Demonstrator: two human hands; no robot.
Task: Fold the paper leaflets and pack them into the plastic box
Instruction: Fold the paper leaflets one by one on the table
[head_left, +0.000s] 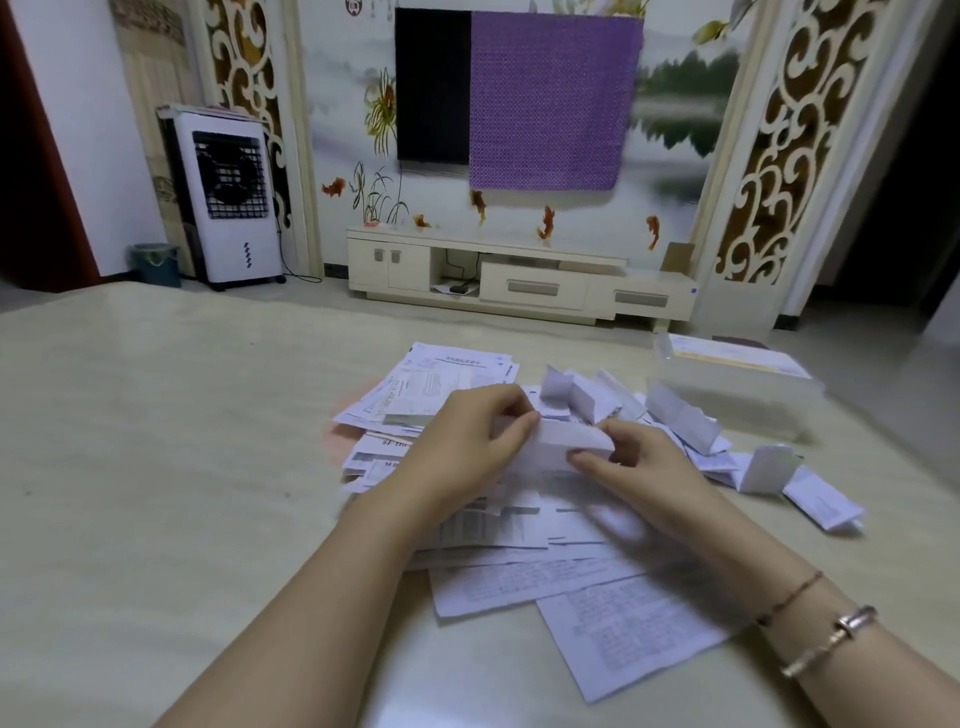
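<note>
Now you are pinching a leaflet (563, 441) mid-fold with your left hand (467, 441) and right hand (639, 462), the plastic box (737, 395) near the table's (156, 467) far right edge waiting.

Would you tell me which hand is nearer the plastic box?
Right. The right hand pinches the leaflet just short of the plastic box; the left hand holds the leaflet's other end, farther away.

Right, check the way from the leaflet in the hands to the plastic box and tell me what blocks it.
Only the loose folded leaflets lie on the table between the held leaflet and the plastic box; lifted over them, nothing visible blocks it.
</note>
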